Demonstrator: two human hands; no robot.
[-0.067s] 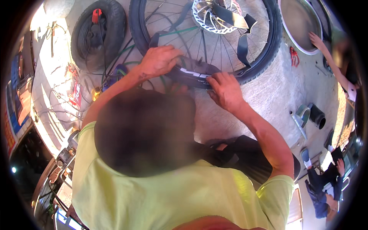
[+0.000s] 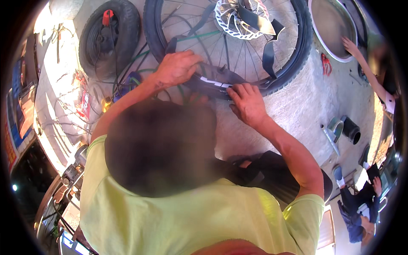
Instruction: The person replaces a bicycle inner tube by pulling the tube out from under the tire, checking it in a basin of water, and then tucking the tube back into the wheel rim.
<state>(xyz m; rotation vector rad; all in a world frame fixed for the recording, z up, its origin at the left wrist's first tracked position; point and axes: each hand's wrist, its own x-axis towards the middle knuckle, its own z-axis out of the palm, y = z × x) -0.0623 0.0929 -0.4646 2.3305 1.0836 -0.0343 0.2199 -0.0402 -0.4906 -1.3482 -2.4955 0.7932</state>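
Observation:
A bicycle wheel with a knobby black tire lies in front of me, its brake disc facing up. My left hand is closed over the tire at the wheel's near left, thumb and fingers bent round the edge. My right hand grips the tire's near edge farther right, fingertips pressed on the sidewall. Between the hands, a dark inner tube bulges along the rim, and white lettering shows on the sidewall. A dark rubber strip drapes over the disc and spokes.
Left of the wheel lies a small thick-tired wheel with a red piece on it. Red-handled pliers and a black cylinder lie on the right. Another person's hand touches a round metal basin. Cables spread at left.
My right hand has shifted slightly left and toward me along the tire. The brake disc and strip have moved a little to the right and nearer. My left hand stays nearly in place.

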